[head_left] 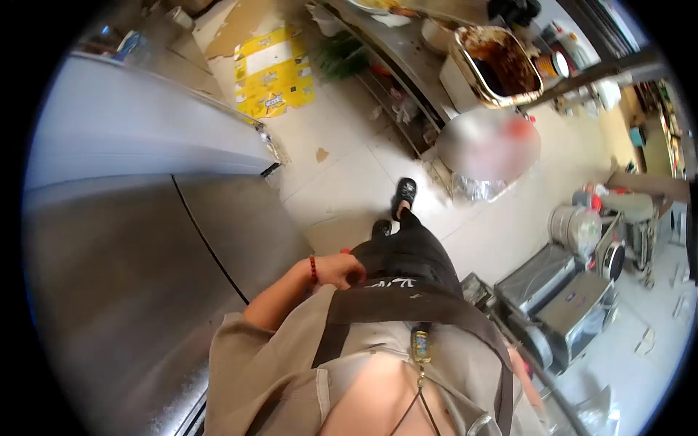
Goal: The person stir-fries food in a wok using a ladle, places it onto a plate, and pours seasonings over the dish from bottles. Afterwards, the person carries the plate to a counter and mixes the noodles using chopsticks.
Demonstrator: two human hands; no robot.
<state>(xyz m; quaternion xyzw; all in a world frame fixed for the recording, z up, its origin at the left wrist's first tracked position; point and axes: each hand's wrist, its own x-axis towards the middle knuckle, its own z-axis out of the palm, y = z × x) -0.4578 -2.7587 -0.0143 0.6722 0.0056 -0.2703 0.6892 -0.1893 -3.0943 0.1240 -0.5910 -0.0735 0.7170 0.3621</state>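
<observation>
My left hand (340, 271), with a red bead bracelet at the wrist, rests against the dark apron (414, 301) at my waist. Its fingers curl in, and whatever they may hold is hidden. On the other side of my body only part of a bare arm (525, 374) shows past the sleeve, and the hand there is out of sight. Below the apron are black trousers (418, 251) and black shoes (406, 190) on the tiled floor.
A steel cabinet (131, 291) stands close at left. Flattened yellow cardboard (273, 73) lies on the floor ahead. A stained container (465, 80) sits by the steel counter (407, 58). Metal equipment (574, 301) and a clear plastic jug (578, 229) are at right.
</observation>
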